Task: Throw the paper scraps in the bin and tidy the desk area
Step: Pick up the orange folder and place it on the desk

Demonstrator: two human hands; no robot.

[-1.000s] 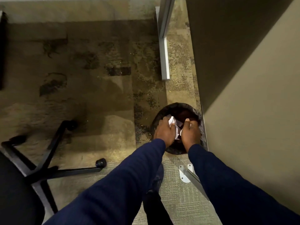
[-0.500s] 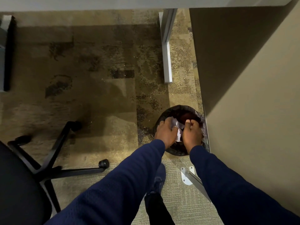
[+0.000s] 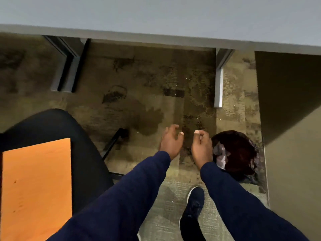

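Note:
A round black bin with a dark liner stands on the carpet beside the partition at the right. White crumpled paper scraps lie inside it against the left wall. My left hand hovers over the carpet left of the bin, fingers loosely curled and apart, holding nothing. My right hand hangs just left of the bin's rim, also empty with fingers loosely bent. Both arms wear dark blue sleeves.
The grey desk spans the top, with its legs below. A black office chair stands at the left with an orange sheet on its seat. A beige partition bounds the right. My dark shoe is on the floor.
Both hands have let go of the paper scraps and come up out of the bin to the left. The view has risen, bringing the desk edge and chair seat into sight.

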